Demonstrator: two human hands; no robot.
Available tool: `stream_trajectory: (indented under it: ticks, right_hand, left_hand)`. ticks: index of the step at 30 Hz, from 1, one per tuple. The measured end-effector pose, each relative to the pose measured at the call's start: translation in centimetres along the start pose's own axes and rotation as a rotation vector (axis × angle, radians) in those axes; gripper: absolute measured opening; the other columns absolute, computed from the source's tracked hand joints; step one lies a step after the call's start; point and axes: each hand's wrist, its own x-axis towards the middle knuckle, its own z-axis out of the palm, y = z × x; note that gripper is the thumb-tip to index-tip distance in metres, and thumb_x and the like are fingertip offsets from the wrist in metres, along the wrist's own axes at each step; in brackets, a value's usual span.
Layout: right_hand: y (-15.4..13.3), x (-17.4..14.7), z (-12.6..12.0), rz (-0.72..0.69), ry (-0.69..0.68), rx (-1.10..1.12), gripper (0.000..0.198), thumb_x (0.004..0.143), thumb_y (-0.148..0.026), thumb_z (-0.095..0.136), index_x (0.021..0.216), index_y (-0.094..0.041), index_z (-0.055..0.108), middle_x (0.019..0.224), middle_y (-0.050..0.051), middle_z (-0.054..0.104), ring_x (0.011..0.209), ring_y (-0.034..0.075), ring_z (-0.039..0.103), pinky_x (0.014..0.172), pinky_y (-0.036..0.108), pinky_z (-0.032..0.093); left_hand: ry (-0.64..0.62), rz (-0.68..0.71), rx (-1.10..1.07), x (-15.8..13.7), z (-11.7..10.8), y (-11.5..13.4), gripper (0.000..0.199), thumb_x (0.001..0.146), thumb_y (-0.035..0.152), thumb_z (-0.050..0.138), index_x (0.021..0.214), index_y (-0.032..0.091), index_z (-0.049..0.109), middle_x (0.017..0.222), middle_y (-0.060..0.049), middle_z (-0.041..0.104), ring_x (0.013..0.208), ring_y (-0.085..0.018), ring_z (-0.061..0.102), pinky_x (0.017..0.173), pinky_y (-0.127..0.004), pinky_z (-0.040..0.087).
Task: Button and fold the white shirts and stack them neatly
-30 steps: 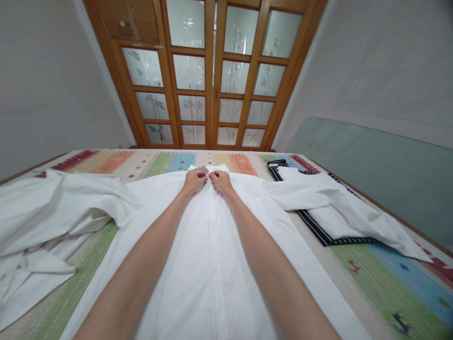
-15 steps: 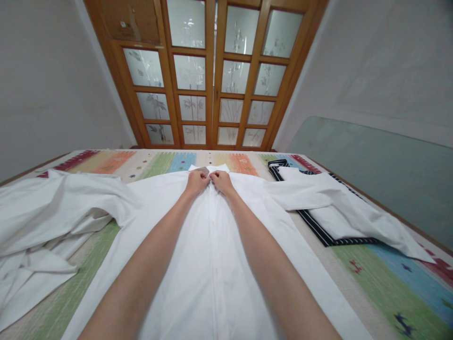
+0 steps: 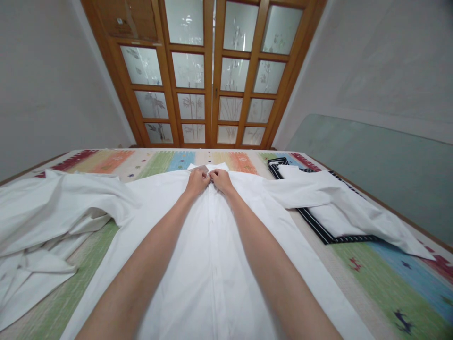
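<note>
A white shirt lies spread flat on a bed, its collar at the far end and its front placket running down the middle. Both my arms reach along it. My left hand and my right hand meet side by side just below the collar, each pinching the shirt's front edge between its fingers. One sleeve stretches out to the right.
The bed carries a striped, many-coloured cover. Crumpled white cloth is heaped at the left. A folded dark-and-white striped garment lies at the right under the sleeve. Wooden doors with frosted glass panes stand beyond the bed.
</note>
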Motion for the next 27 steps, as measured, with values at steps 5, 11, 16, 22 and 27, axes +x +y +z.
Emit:
stream_trajectory:
  ticks: [5,11,16,22,27]
  right_hand:
    - [0.0,0.0,-0.1,-0.001,0.005,0.006,0.024,0.081,-0.01,0.052,0.08,-0.016,0.075,0.085,0.005,0.075,0.082,0.015,0.066,0.079,0.023,0.047]
    - [-0.1,-0.1,-0.2,0.011,0.001,0.01,0.025,0.082,-0.011,0.05,0.079,-0.017,0.074,0.084,0.003,0.075,0.077,0.013,0.066,0.078,0.023,0.048]
    - [-0.5,-0.3,-0.2,0.017,0.036,-0.031,0.02,0.078,-0.012,0.054,0.076,-0.016,0.074,0.079,0.004,0.075,0.075,0.014,0.066,0.076,0.023,0.048]
    - [-0.5,-0.4,-0.2,0.016,0.069,-0.036,0.009,0.074,-0.019,0.064,0.072,-0.016,0.073,0.074,0.004,0.074,0.073,0.015,0.065,0.07,0.022,0.048]
    - [0.0,-0.2,-0.1,-0.021,0.066,-0.002,0.01,0.078,-0.024,0.065,0.073,-0.017,0.07,0.074,0.003,0.072,0.071,0.014,0.063,0.071,0.023,0.048]
  left_hand:
    - [-0.013,0.04,0.012,0.0,0.5,-0.3,0.019,0.075,0.016,0.056,0.057,0.021,0.054,0.072,-0.008,0.063,0.087,-0.025,0.058,0.086,-0.038,0.044]
    - [0.007,0.094,0.037,0.0,0.8,-0.6,0.015,0.075,0.013,0.056,0.063,0.021,0.054,0.081,-0.009,0.062,0.097,-0.027,0.055,0.092,-0.039,0.043]
    - [-0.015,0.046,-0.021,0.4,0.4,-0.8,0.016,0.074,0.014,0.056,0.06,0.02,0.055,0.075,-0.008,0.063,0.086,-0.024,0.057,0.086,-0.037,0.044]
    - [-0.03,0.013,-0.119,0.9,-0.1,-1.4,0.01,0.075,0.019,0.059,0.066,0.019,0.063,0.077,-0.005,0.068,0.081,-0.021,0.061,0.082,-0.032,0.047]
    - [-0.028,-0.003,-0.152,0.9,0.1,-1.6,0.015,0.08,0.022,0.056,0.069,0.019,0.065,0.079,-0.006,0.07,0.082,-0.021,0.062,0.084,-0.033,0.048]
